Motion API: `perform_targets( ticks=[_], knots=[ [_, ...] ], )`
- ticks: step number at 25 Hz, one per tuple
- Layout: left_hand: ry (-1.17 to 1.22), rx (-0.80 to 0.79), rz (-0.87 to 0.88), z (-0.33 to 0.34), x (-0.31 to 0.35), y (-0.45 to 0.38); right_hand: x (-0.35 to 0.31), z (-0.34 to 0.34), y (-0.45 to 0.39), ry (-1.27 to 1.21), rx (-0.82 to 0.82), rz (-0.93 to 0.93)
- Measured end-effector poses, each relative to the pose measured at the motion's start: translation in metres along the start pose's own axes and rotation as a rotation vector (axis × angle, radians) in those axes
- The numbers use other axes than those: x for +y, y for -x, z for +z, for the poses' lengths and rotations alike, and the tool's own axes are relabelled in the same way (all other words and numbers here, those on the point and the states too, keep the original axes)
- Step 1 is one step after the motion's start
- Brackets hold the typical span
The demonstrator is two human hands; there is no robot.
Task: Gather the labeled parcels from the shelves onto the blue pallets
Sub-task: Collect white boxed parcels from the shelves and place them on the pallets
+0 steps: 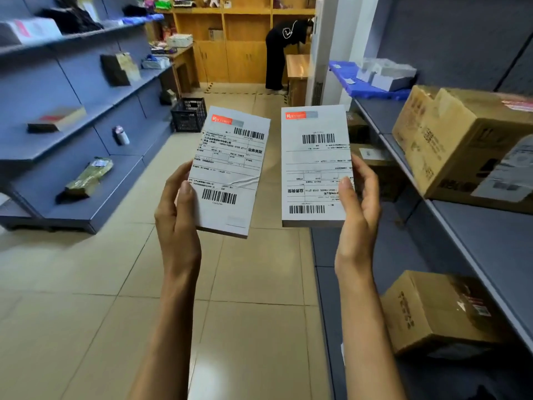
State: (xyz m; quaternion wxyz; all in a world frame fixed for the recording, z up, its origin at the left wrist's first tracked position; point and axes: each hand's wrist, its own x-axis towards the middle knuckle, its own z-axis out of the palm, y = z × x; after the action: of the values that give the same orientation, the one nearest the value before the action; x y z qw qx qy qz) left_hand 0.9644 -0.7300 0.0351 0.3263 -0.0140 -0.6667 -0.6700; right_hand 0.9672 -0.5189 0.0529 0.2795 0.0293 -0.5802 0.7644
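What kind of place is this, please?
Probably a small parcel storeroom or shipping room. Grey metal shelves line both sides, taped cardboard boxes with labels sit on them, and each hand holds a parcel with a barcoded shipping label.

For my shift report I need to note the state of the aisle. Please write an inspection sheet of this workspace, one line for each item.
Surface: beige tiled floor, bare near the person.
Job's things: two flat white labeled parcels, left parcel and right parcel, both held up; blue pallet on the right shelf, with white packets on it.
Clutter: cardboard boxes on the right shelf; small parcels on the left shelves; black crate on the floor.
Hands: left hand grips the left parcel; right hand grips the right parcel, fingers on its face.
Cables: nothing seen.
Surroundings: wooden cabinets at the back; another person bends there.
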Motion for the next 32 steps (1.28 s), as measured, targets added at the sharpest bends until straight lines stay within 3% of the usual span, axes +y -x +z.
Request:
perform_targets(
  ticks=[8, 22, 27, 32],
  knots=[
    [0.018, 0.021, -0.087, 0.054, -0.047, -0.077, 0.051, 0.019, -0.086, 0.028, -0.035, 0.046],
    [0.097, -0.087, -0.056, 0.169, -0.163, -0.332, 0.163, 0.130, -0.308, 0.065, 0.120, 0.014],
    [0.077, -0.122, -0.119, 0.192, -0.207, -0.387, 0.206, 0.151, -0.362, 0.075, 0.162, 0.063],
    [0.078, -0.059, -0.135, 0.217, -0.237, -0.438, 0.237, 0.166, -0.425, 0.029, 0.171, 0.079]
  ],
)
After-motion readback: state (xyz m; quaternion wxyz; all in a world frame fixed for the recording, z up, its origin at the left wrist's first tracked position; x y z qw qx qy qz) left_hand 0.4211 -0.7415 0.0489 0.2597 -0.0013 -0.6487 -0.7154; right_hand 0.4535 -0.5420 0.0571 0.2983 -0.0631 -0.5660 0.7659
